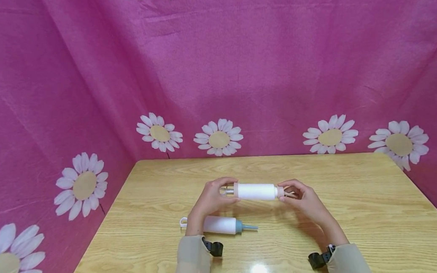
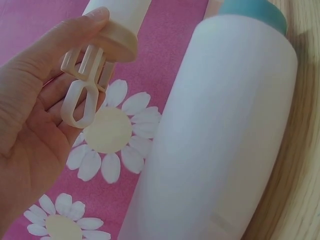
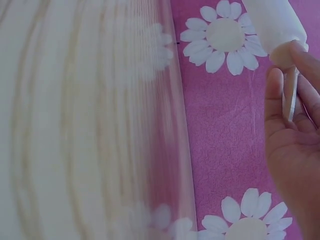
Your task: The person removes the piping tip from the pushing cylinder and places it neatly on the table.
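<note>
Over the bench [image 1: 358, 177], the left hand [image 1: 212, 198] pinches the nine-o'clock end of a white tube [image 1: 256, 191] with pale-pink ends; the right hand [image 1: 306, 201] grasps its three-o'clock end. At the tube's eight o'clock lies a teal-capped bottle [image 1: 220, 224].

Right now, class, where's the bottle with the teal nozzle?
In the head view, the bottle lies on the table in its left half, beneath the left forearm, lower than the held tube.
</note>
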A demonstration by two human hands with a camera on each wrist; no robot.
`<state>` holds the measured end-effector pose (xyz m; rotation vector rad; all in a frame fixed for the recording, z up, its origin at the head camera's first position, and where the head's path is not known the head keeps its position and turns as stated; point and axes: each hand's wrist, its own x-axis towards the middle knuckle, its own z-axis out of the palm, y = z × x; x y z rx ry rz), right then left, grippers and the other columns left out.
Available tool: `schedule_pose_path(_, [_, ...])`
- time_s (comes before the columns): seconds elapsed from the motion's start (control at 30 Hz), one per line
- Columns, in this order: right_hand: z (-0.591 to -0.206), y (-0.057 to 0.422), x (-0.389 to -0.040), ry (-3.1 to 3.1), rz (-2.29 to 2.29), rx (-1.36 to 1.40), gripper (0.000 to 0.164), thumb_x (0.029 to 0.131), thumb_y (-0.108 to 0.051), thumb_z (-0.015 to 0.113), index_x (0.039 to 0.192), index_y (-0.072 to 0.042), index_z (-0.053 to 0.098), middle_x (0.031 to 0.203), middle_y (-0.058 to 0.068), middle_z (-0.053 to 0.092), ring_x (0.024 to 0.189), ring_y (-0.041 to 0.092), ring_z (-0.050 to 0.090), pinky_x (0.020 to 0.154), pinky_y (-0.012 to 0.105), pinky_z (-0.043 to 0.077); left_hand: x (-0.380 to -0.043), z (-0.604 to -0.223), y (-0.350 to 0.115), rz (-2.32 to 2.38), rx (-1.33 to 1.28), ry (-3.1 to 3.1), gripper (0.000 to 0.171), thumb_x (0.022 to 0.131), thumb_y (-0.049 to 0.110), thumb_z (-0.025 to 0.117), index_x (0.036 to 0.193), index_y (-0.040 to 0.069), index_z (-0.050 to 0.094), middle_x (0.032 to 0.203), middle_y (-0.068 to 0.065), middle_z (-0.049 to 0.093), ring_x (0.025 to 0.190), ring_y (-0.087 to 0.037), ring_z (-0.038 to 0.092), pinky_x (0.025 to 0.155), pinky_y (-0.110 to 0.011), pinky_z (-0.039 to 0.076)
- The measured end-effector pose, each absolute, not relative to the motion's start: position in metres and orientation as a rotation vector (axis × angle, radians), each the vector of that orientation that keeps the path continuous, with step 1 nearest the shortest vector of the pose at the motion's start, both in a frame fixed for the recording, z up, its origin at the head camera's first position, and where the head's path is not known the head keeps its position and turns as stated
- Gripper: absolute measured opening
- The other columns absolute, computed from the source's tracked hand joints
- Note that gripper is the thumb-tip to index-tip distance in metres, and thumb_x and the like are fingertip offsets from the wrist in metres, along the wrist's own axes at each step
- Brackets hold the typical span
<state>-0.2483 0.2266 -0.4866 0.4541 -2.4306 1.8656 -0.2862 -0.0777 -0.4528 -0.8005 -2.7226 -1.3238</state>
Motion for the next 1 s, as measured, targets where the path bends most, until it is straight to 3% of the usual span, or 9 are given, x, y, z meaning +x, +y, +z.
schedule_pose_path(0.2, [-0.489,0.234,-0.247,-2.431,1.841,0.423,0.04,0.09,-0.011,0.07,0.125,0.002,0.056,0.097,-0.011,0.062,0.09,0.0,0.063,0.079,0.017,0.055,-0.285,-0.452,-0.079,-1.315,-0.786,-2.733,0.051,0.078,0.023,0.084,0.125,0.018,0.065,0.121,-0.001,0.07,0.108,-0.017,0.064,0.097,-0.038,0.051])
schedule_pose_path(0.57, [-0.49,0.241,-0.245,-2.426,1.845,0.407,0.041,0.09,-0.013,0.07,0.126,0.001,0.056,0.099,-0.014,0.061,0.09,-0.002,0.061,0.078,0.016,0.054,-0.287,-0.454,-0.083,-1.346,-0.758,-2.788,0.05,0.08,0.022,0.082,0.127,0.015,0.064,0.126,-0.004,0.068,0.116,-0.022,0.062,0.1,-0.042,0.05])
schedule_pose_path(1.0, [-0.485,0.237,-0.241,-2.506,1.779,0.377,0.04,0.091,-0.016,0.07,0.126,-0.002,0.058,0.104,0.003,0.061,0.09,0.0,0.06,0.076,0.018,0.053,-0.293,-0.464,-0.083,-1.242,-0.723,-2.903,0.054,0.079,0.019,0.083,0.126,0.003,0.063,0.121,-0.011,0.069,0.111,-0.025,0.064,0.097,-0.043,0.052])
